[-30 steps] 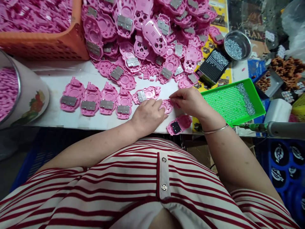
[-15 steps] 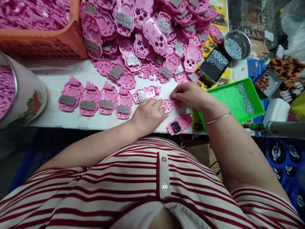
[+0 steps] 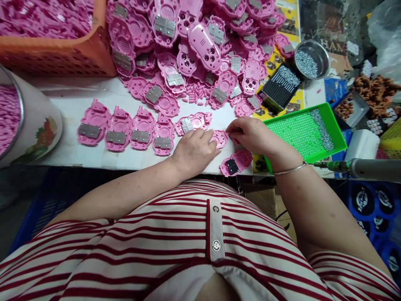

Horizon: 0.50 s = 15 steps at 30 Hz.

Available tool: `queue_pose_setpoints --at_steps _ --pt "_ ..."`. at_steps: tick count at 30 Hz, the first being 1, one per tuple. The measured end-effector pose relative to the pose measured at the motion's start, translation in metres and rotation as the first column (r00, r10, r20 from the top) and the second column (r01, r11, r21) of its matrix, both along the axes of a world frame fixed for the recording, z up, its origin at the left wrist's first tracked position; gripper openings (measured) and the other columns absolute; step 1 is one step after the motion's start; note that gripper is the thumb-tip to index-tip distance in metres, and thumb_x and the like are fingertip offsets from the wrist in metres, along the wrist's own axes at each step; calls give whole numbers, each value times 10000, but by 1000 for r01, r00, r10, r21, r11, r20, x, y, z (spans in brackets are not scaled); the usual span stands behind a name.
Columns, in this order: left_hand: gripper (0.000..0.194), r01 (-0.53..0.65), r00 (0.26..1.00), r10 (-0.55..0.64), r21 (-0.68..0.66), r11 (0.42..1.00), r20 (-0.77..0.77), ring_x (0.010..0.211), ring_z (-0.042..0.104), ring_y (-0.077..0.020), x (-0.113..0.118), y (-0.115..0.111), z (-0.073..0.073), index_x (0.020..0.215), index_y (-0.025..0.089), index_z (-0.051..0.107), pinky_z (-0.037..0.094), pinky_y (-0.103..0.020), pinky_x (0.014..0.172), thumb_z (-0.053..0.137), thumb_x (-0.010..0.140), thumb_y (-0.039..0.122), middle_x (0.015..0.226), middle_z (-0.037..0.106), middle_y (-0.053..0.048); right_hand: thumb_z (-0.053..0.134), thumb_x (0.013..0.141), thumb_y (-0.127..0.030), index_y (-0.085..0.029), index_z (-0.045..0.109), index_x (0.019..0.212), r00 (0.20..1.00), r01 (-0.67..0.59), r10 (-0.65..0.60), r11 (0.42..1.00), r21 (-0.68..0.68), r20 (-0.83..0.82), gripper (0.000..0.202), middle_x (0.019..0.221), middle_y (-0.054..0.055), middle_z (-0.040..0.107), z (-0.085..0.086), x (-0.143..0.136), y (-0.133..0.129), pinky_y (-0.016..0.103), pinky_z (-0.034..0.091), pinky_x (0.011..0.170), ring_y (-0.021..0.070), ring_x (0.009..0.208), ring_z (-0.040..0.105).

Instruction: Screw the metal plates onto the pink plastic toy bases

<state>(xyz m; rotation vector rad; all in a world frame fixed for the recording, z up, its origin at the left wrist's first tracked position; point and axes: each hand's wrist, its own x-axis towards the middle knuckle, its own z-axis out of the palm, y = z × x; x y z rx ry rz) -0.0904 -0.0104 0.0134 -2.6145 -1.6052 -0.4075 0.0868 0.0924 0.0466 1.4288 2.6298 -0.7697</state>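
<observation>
My left hand (image 3: 194, 152) is closed on a pink plastic shell (image 3: 221, 138) lying on the white tabletop, and it covers the shell's left part. At the shell's right end my right hand (image 3: 247, 133) is bent down with fingertips pinched together; whatever is between them is hidden. Just beyond my left fingers lies another pink shell (image 3: 197, 121) with a silvery metal plate. Nearer my body, below the right hand, is a pink shell with a black plate (image 3: 232, 166). To the left, several pink shells with grey metal plates (image 3: 140, 136) stand in a row.
A heap of pink shells (image 3: 203, 46) fills the back, small pink pieces (image 3: 194, 93) before it. An orange basket (image 3: 62, 56) and a white bucket (image 3: 40, 121) stand left. Right are a green tray (image 3: 291, 133), black tray (image 3: 275, 96), metal bowl (image 3: 326, 62) and a screwdriver-like tool (image 3: 369, 168).
My right hand has moved slightly toward me, down to the right end of the held shell. The left hand stays in place on it.
</observation>
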Motion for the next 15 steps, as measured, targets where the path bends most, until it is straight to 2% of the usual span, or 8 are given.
queue_pose_setpoints --at_steps 4,6,8,11,13,15 --pt "241 -2 1000 2 1 1000 6 902 620 -274 0 0 0 907 138 750 466 -403 751 583 964 303 1050 711 -143 510 835 -132 -137 706 970 988 -108 92 985 137 122 238 981 128 702 -3 -2 -4 312 429 770 191 856 594" --pt "249 -3 1000 3 9 1000 4 898 623 -273 0 0 0 896 139 752 471 -399 752 583 964 308 1043 714 -137 503 827 -114 -126 695 1044 991 -93 78 985 147 106 289 964 123 710 -3 -3 -5 308 427 759 184 835 596" --pt "252 -8 1000 8 11 1000 -2 894 628 -271 1 0 1 895 139 751 476 -395 748 581 965 311 1051 717 -133 523 821 -116 -132 695 1098 1000 -22 21 992 126 12 326 925 99 720 -3 -3 -5 303 435 758 167 803 599" --pt "245 -9 1000 9 -1 1000 -2 895 632 -271 1 0 1 900 138 749 477 -395 745 586 963 309 1069 715 -138 595 811 -183 -145 742 978 963 205 -205 979 -19 -175 226 778 58 711 -1 -5 -4 296 452 687 143 688 593" --pt "239 -8 1000 8 -7 1000 4 899 630 -271 1 0 1 896 138 749 475 -398 747 594 960 308 1070 713 -143 629 805 -226 -140 746 861 896 335 -378 920 -206 -232 156 640 34 663 0 -7 -3 290 431 592 127 570 554" --pt "235 -7 1000 7 -2 1000 7 899 626 -270 1 1 0 888 138 749 473 -398 749 601 956 307 1062 714 -143 654 810 -252 -134 735 803 850 377 -474 852 -363 -229 144 538 11 597 1 -10 -1 279 383 520 104 478 485"
